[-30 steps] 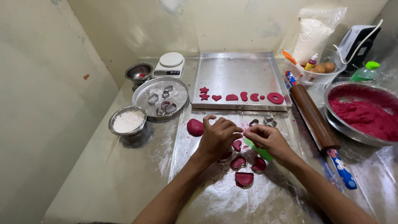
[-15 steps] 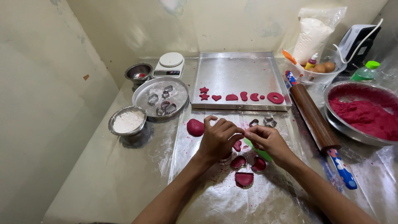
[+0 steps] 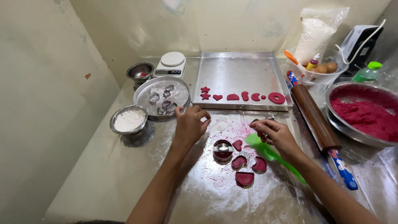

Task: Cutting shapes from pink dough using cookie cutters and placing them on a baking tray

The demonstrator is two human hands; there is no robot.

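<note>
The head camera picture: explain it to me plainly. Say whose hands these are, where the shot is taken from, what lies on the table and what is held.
No machine is here. A person wears a camera on the head, so you look down along their own bare arms.

The left hand is curled over the metal table, near a round pan of cutters; whether it grips anything is hidden. The right hand rests on a green scraper.

Between them lie red dough shapes, one still inside a round cutter. Behind sits a baking tray with more cut shapes. A bowl of flour, a scale, a rolling pin and a bowl of red dough stand around.
</note>
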